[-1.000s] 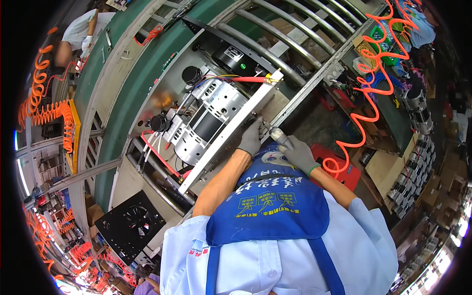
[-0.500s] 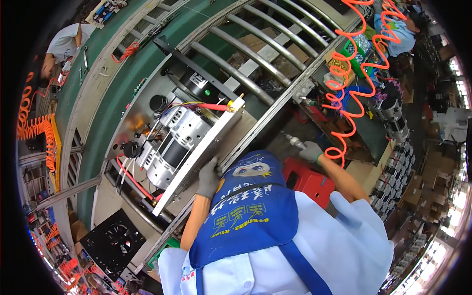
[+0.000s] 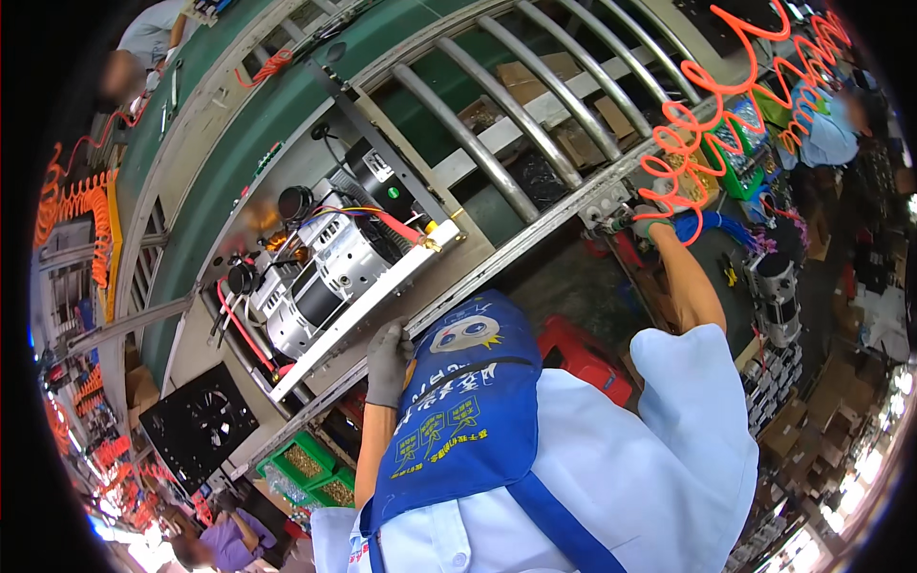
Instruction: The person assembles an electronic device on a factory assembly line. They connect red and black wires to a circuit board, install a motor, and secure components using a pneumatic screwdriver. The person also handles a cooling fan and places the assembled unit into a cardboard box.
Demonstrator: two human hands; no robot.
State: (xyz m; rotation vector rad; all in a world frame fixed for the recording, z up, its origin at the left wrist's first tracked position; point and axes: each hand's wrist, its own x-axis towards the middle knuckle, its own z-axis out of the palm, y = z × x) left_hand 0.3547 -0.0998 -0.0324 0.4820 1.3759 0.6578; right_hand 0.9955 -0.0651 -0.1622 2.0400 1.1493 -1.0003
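Bare, smooth metal with a dull silver sheen makes up the motor (image 3: pixel 355 269); the bar (image 3: pixel 358 317) on its near side is white, smooth and painted-looking. The rollers (image 3: pixel 468 146) beyond are polished steel, shining along their length. The green belt (image 3: pixel 215 177) looks smooth and matt, while the orange coiled hose (image 3: pixel 98 234) at far left is glossy plastic. The left hand (image 3: pixel 386 368) wears matt grey cloth. Apron (image 3: pixel 511 435) and shirt (image 3: pixel 621 449) are soft, matt cloth, the shirt creased. Brown cardboard (image 3: pixel 537 81) lies dull below the rollers.
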